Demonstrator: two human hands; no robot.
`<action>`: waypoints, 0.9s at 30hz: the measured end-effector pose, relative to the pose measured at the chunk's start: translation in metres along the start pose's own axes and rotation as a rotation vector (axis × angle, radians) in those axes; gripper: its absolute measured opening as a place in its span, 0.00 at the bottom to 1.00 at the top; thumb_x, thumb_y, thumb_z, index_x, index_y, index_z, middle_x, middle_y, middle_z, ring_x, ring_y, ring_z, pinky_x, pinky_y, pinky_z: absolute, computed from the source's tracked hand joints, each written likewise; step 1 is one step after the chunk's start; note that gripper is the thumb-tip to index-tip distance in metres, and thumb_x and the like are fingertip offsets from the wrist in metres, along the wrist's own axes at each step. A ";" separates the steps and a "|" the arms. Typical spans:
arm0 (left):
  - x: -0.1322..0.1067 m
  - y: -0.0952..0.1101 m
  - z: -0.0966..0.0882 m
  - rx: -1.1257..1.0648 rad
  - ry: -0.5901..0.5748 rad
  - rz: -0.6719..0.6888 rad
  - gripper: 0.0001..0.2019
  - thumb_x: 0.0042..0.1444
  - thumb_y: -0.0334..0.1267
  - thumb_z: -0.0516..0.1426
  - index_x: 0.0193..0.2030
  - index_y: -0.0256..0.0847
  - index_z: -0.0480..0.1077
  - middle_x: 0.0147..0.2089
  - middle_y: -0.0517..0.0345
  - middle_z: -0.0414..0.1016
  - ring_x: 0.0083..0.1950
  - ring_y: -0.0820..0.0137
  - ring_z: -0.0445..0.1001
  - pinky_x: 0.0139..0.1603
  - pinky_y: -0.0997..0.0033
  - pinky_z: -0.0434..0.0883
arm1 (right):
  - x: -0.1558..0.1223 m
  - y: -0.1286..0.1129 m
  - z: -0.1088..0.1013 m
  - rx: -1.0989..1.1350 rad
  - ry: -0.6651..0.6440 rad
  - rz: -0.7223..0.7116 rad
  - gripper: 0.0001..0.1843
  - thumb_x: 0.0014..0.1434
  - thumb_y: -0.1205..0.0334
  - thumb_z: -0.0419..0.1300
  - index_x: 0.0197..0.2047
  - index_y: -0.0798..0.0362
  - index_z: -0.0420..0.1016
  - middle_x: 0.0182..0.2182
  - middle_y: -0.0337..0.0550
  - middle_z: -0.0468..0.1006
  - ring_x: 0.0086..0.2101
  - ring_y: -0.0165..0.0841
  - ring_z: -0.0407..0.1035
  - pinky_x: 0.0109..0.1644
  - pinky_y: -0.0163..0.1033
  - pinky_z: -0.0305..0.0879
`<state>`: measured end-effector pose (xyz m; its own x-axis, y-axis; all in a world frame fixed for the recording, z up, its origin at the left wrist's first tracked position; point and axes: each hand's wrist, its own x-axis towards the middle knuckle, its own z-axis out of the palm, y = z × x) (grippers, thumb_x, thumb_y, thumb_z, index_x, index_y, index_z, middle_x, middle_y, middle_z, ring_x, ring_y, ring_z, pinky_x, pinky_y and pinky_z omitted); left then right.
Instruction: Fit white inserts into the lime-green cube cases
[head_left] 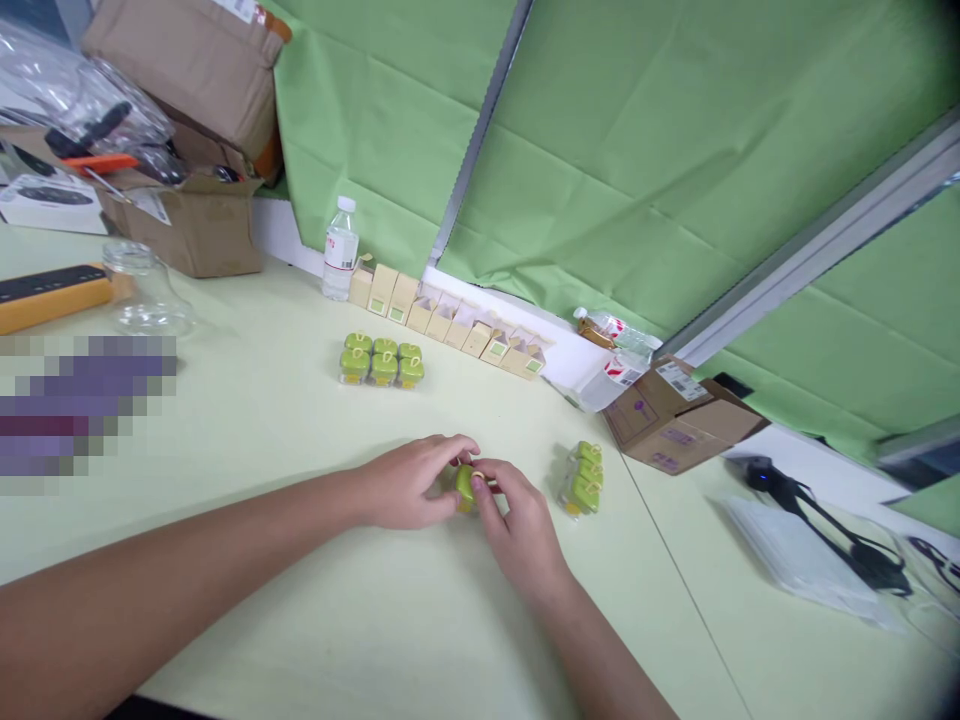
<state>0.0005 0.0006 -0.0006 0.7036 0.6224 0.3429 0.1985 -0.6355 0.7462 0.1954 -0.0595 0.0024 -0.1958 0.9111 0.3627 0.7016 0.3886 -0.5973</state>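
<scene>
Between my two hands is a small clear container with a green lid [465,487], a pale loop showing on top of the lid. My left hand [416,483] grips its left side, thumb in front and fingers behind. The thumb and fingers of my right hand [517,515] pinch at the loop on the lid. A block of several like containers [383,362] with green lids and yellowish contents stands farther back on the left. Another group of such containers [586,478] stands to the right of my right hand.
Small open cartons [450,320] line the table's back edge, beside an upright water bottle [340,250]. Bottles lie near a cardboard box [675,415] on the right. A glass jar [146,290], an orange power strip [56,298] and a filled box [191,225] stand left.
</scene>
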 end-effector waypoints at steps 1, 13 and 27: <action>0.000 0.000 -0.001 0.005 0.008 0.003 0.19 0.56 0.32 0.56 0.55 0.46 0.63 0.52 0.54 0.73 0.52 0.62 0.72 0.52 0.63 0.69 | 0.000 0.000 0.000 0.007 -0.002 0.003 0.09 0.69 0.63 0.52 0.48 0.47 0.72 0.45 0.42 0.78 0.43 0.34 0.73 0.48 0.40 0.70; 0.004 -0.008 0.001 0.057 0.121 0.010 0.08 0.60 0.35 0.54 0.46 0.43 0.67 0.45 0.55 0.74 0.47 0.65 0.72 0.47 0.66 0.70 | 0.001 0.000 0.002 0.148 0.017 0.101 0.11 0.67 0.57 0.54 0.46 0.50 0.75 0.42 0.45 0.79 0.42 0.36 0.75 0.47 0.41 0.73; 0.006 -0.017 -0.003 0.099 0.145 0.010 0.07 0.60 0.33 0.54 0.45 0.42 0.67 0.44 0.55 0.73 0.46 0.66 0.72 0.47 0.66 0.70 | 0.002 0.010 -0.013 0.084 0.173 0.106 0.11 0.68 0.55 0.54 0.45 0.51 0.73 0.48 0.49 0.79 0.45 0.38 0.74 0.48 0.44 0.72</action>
<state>-0.0008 0.0161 -0.0092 0.6012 0.6710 0.4339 0.2632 -0.6790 0.6853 0.2106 -0.0556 0.0064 0.0017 0.9131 0.4078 0.6510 0.3085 -0.6936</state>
